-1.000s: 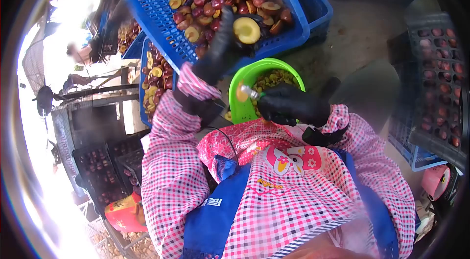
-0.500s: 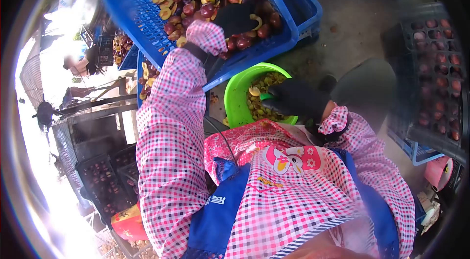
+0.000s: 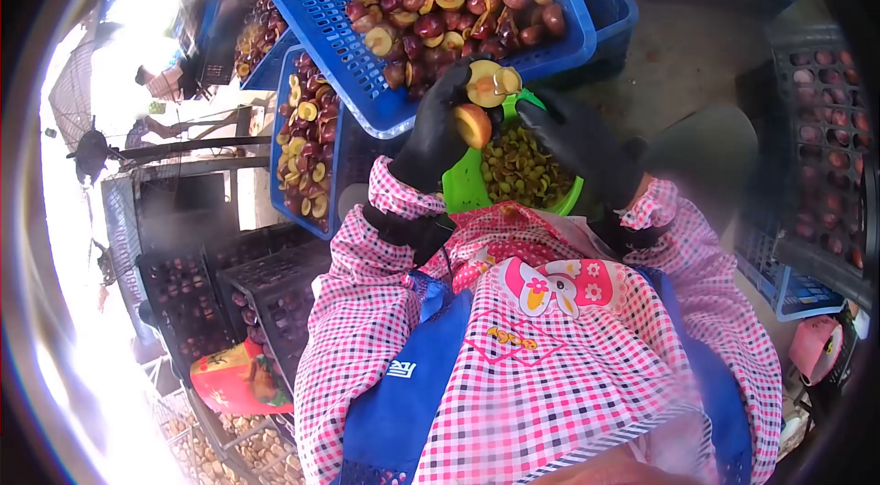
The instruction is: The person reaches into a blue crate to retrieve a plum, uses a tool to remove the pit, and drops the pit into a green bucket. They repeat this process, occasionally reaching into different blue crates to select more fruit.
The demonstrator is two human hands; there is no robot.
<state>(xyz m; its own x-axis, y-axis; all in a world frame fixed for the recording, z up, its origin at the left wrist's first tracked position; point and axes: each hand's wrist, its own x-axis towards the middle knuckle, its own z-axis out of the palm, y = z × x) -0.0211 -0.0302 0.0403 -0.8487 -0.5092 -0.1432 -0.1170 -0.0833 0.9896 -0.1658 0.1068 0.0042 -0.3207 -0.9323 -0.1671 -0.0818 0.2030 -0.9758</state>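
Note:
My left hand (image 3: 443, 129), in a black glove, is closed around two cut plum halves. One plum half (image 3: 484, 86) shows its yellow flesh and the other plum half (image 3: 473, 126) sits just below it. My right hand (image 3: 584, 148), also gloved in black, grips a green-handled pitting tool (image 3: 529, 101); its curved metal tip meets the upper half. Under both hands stands a bright green bucket (image 3: 466, 184) with many small yellowish-brown pieces (image 3: 524, 169) inside. Just beyond my left hand, a blue basket (image 3: 307, 4) holds many halved plums (image 3: 431, 4).
Another blue basket of plum halves (image 3: 307, 141) stands at the left. Black crates with plums (image 3: 188, 311) are lower left, near a red container (image 3: 240, 380). At the right, a dark tray of plums (image 3: 830, 146) rests over a blue crate (image 3: 788, 288).
My left hand has come out of the blue basket and down to the bucket, now with plum halves in it. My right hand has raised the tool to meet them. The view has shifted slightly.

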